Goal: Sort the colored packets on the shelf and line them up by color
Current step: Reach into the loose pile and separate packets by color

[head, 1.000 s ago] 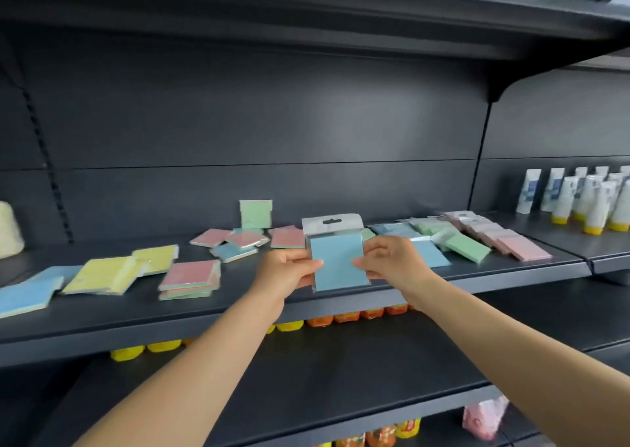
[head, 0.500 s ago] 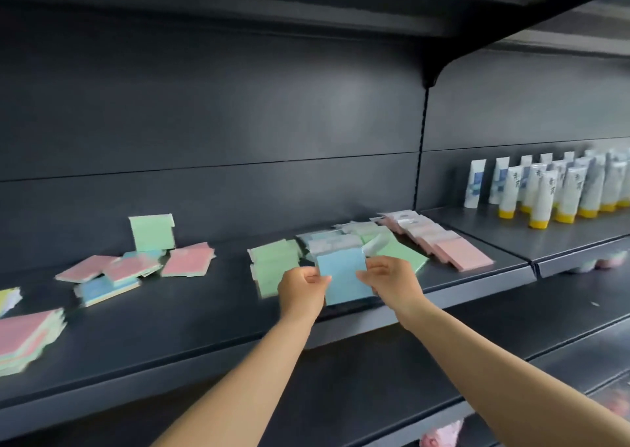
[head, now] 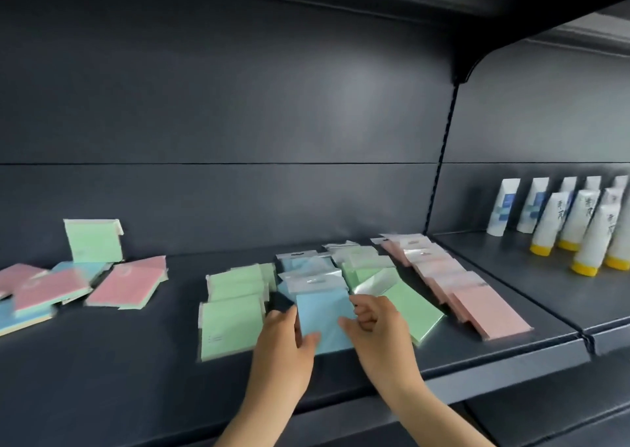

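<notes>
You hold the blue packet (head: 324,320) at the shelf (head: 477,358) front, left hand (head: 283,347) and right hand (head: 375,327) pinching its sides — it looks light, flat, slick-wrapped — so grip the edges.

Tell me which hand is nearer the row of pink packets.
Right. The right hand sits at the blue packet's right edge, toward the pink packets; the left hand holds its left edge, farther away.

Dark grey metal shelving (head: 494,351) with a matte back panel (head: 238,105), softly lit.
</notes>
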Demonstrator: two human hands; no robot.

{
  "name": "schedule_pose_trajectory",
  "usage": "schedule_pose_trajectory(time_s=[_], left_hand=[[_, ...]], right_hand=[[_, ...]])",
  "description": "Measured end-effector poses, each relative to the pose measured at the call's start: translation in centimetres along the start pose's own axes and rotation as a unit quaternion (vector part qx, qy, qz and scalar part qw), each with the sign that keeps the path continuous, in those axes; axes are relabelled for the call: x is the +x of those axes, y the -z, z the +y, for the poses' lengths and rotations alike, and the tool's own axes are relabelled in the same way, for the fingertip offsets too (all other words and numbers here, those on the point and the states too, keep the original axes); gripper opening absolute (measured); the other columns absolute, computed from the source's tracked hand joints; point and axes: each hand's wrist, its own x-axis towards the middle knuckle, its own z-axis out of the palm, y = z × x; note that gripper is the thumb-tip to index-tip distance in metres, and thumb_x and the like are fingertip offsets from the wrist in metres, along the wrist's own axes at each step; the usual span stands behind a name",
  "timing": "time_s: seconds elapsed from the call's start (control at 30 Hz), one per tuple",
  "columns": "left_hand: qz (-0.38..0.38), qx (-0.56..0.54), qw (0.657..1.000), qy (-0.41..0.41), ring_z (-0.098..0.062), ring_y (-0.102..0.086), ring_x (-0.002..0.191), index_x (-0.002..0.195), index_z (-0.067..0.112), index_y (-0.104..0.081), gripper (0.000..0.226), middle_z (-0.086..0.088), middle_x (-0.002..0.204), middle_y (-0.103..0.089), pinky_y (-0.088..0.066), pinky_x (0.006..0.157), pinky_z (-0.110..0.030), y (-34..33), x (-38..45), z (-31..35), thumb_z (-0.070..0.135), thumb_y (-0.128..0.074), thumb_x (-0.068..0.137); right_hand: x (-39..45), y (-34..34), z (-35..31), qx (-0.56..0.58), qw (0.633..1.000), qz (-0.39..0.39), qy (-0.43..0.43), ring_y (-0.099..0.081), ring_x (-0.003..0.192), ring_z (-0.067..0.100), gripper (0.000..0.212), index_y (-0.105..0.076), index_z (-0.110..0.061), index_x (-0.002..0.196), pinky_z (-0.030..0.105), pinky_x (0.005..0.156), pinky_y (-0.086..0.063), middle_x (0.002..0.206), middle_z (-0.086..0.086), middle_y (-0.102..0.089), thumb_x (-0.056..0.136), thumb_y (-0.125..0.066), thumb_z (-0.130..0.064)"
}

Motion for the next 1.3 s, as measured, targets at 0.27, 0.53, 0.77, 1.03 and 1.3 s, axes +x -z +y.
schedule_pose_trajectory(time_s=[0.27,0.53,0.77,1.03,1.3], left_hand=[[0.015,0.018,1.000,0.000,-0.010,-0.056,0.086,0.114,0.019,-0.059,0.025,0.004,0.097,-0.050,-0.043,0.073,-0.015,-0.1,0.2,0.4,0.026,-0.060,0.089],[0.065,0.080,0.995,-0.007,-0.021,-0.053,0.103,0.113,0.007,-0.055,0.034,-0.006,0.114,-0.049,-0.042,0.088,-0.027,0.8,-1.4,1.6,0.032,-0.057,0.091],[0.008,0.262,0.964,-0.036,-0.028,-0.046,0.119,0.125,0.003,-0.052,0.040,-0.010,0.127,-0.046,-0.038,0.099,-0.036,10.4,-3.2,0.2,0.030,-0.050,0.095],[-0.068,0.382,0.922,0.015,-0.027,-0.045,0.124,0.134,0.012,-0.048,0.050,-0.007,0.138,-0.043,-0.041,0.099,-0.037,25.8,-6.2,-5.3,0.035,-0.054,0.090],[-0.059,0.388,0.918,0.051,-0.025,-0.050,0.114,0.130,0.016,-0.053,0.045,-0.005,0.123,-0.048,-0.043,0.094,-0.033,39.3,-7.6,-12.5,0.038,-0.054,0.090]], right_hand=[[0.0,-0.6,-0.1,-0.050,0.997,0.005,0.052,-0.048,0.095,0.003,0.029,-0.059,-0.012,0.121,0.004,0.082,-0.037,0.114,-0.005,-0.050,0.092,-0.058,-0.014],[-0.5,-0.9,-0.5,-0.094,0.991,0.032,0.087,-0.046,0.117,0.024,0.028,-0.060,-0.007,0.119,0.028,0.098,-0.037,0.122,0.010,-0.053,0.093,-0.056,-0.015],[-1.7,0.3,-3.1,-0.176,0.976,-0.033,0.125,-0.038,0.124,0.027,0.035,-0.054,-0.010,0.126,0.035,0.104,-0.033,0.131,0.011,-0.047,0.093,-0.056,-0.024],[-4.3,-2.9,-12.0,-0.331,0.905,-0.129,0.236,-0.035,0.126,0.028,0.050,-0.049,-0.018,0.133,0.036,0.106,-0.030,0.135,0.006,-0.044,0.090,-0.055,-0.043],[-8.9,-12.7,-21.7,-0.338,0.896,-0.159,0.241,-0.031,0.131,0.026,0.052,-0.048,-0.023,0.133,0.038,0.107,-0.031,0.136,0.003,-0.043,0.088,-0.057,-0.048]])
